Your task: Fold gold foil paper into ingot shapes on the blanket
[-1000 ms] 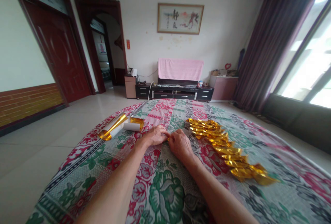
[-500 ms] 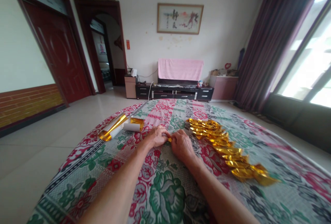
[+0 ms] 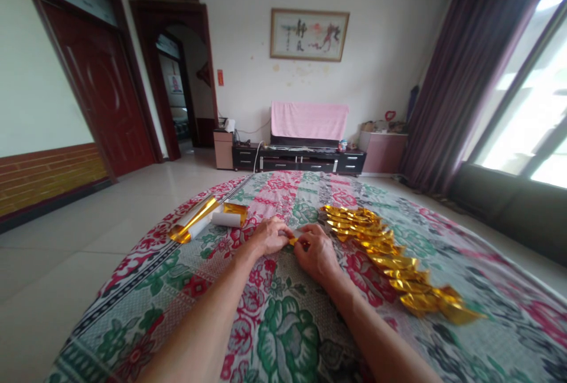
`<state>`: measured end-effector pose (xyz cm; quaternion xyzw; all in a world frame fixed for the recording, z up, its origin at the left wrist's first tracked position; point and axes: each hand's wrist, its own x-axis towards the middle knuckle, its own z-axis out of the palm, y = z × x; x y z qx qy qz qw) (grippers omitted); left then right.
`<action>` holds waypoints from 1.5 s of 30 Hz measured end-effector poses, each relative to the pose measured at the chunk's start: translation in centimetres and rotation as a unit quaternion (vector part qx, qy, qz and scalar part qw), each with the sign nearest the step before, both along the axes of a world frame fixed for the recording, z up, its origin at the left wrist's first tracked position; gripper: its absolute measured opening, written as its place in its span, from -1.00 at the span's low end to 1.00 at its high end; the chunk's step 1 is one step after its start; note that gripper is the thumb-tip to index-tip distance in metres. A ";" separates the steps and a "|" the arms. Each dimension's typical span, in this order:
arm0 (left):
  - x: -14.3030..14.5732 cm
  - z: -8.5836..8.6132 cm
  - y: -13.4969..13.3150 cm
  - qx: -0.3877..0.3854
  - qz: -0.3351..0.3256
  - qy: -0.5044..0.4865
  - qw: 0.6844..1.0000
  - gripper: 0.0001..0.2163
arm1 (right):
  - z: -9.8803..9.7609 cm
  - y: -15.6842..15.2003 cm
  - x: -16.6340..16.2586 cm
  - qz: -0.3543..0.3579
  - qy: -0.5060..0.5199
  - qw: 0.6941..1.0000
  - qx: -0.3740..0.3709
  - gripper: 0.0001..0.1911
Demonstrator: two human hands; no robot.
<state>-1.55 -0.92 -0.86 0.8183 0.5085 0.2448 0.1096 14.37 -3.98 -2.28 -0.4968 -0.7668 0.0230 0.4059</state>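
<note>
My left hand (image 3: 269,236) and my right hand (image 3: 318,252) meet at the middle of the flowered cloth (image 3: 274,336). Both pinch a small piece of gold foil paper (image 3: 293,241), of which only a sliver shows between the fingers. To the right of my right hand lies a long row of folded gold foil pieces (image 3: 390,259). To the left lie a stack of gold foil sheets (image 3: 195,219) and a white paper roll (image 3: 225,219).
The cloth covers a round table with tiled floor (image 3: 66,265) to the left. Far behind stand a low dark TV cabinet (image 3: 305,159) under a pink cloth, dark red doors (image 3: 101,94) at the left and purple curtains (image 3: 469,76) by the window.
Both hands stay together on the gold piece, fingers shifting slightly. The view has tilted a little, so everything sits slightly lower in the frame.
</note>
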 end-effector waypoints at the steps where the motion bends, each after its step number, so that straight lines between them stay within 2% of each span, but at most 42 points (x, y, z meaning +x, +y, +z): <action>1: 0.0 0.0 0.0 0.000 -0.001 0.000 1.000 -0.80 | 0.0 0.0 0.0 -0.002 -0.003 1.000 -0.004 -0.84; 12: -0.3 -0.6 0.6 0.010 -0.016 -0.001 1.000 -0.79 | 0.1 0.3 -0.2 -0.008 -0.019 0.999 -0.033 -0.84; 18: -0.2 -0.5 0.4 0.013 -0.014 -0.007 1.000 -0.80 | 0.0 0.3 -0.1 0.008 -0.013 0.999 -0.034 -0.83; 34: -0.2 -0.3 0.1 0.010 -0.008 -0.011 1.000 -0.80 | 0.0 0.2 -0.2 -0.009 -0.022 0.999 -0.048 -0.79; 45: -0.7 -0.6 0.7 -0.003 -0.030 -0.006 1.000 -0.77 | -0.3 0.4 -0.5 -0.030 -0.027 0.999 -0.030 -0.81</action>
